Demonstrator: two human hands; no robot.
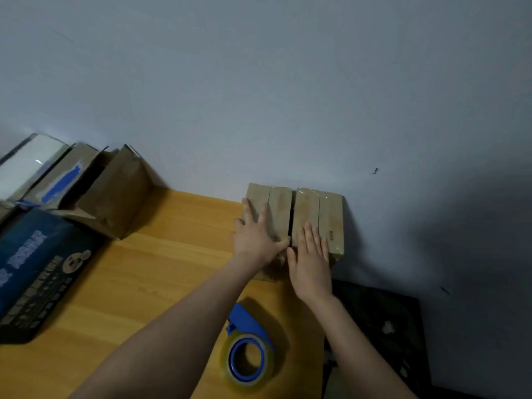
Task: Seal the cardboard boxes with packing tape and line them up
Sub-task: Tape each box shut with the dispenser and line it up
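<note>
Wall: pale grey-blue wall point(259, 82), plain, fills most of my view ahead.
Marks: upper scuff point(374, 170) and lower scuff point(444, 290), both small and dark, on the right part of the wall.
Table: orange-yellow wood-grain table point(161, 272) in front of me, back edge against the wall.
Right of table: black patterned object point(380, 326) sitting lower than the tabletop; too blurry for me to say what it is.
Light: dim and flat; the wall darkens toward the lower right.
</note>
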